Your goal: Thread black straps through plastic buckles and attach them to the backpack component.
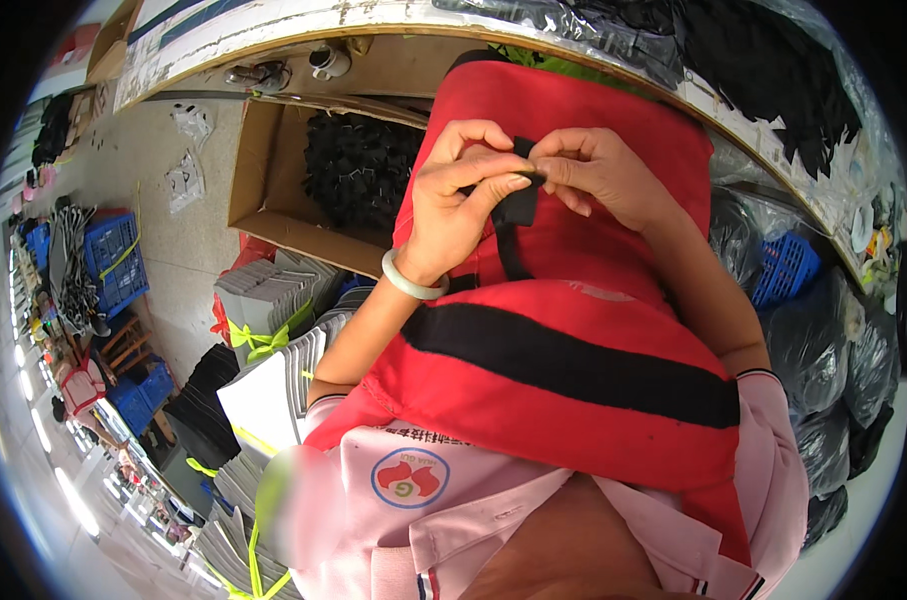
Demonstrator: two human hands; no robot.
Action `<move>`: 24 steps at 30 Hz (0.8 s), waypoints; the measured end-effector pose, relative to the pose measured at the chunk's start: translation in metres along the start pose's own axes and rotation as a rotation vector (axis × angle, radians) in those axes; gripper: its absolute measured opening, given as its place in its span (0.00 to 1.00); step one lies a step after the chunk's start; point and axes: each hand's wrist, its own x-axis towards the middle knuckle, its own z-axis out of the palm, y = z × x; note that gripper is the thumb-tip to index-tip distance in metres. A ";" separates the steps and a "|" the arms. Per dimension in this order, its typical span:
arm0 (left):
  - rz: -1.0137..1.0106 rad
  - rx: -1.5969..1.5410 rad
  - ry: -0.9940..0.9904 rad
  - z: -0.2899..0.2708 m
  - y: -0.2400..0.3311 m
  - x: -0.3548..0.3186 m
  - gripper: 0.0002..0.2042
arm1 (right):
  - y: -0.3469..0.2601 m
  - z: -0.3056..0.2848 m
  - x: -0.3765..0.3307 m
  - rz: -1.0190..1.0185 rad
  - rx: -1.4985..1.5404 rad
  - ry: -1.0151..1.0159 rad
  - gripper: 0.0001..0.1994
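Note:
Over my lap, both hands pinch a short piece of black strap point(516, 207) between fingertips and thumbs. My left hand point(458, 200), with a pale bangle point(411, 278) on its wrist, is closed on the strap's left side. Close beside it, my right hand point(598, 172) is closed on the upper right side. Fingers hide the middle of the strap. Beneath both hands lies a red apron point(573, 105) with a black band point(573, 350) across it.
An open cardboard box point(263, 165) holding many black pieces point(358, 165) stands left of my lap. Tied grey stacks point(273, 290) lie nearer. A worktable point(403, 15) with black cloth point(773, 70) curves ahead. At right are a blue basket point(785, 270) and plastic bags point(813, 350).

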 end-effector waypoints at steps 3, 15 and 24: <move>0.033 0.027 -0.017 -0.003 -0.002 -0.003 0.08 | -0.002 0.001 0.001 0.041 0.012 -0.054 0.09; -0.025 -0.097 -0.064 -0.009 0.013 -0.006 0.07 | -0.006 -0.003 0.006 -0.153 -0.126 0.064 0.08; -0.160 0.031 -0.168 -0.029 0.040 -0.008 0.06 | 0.007 0.013 0.020 -0.216 0.025 0.074 0.06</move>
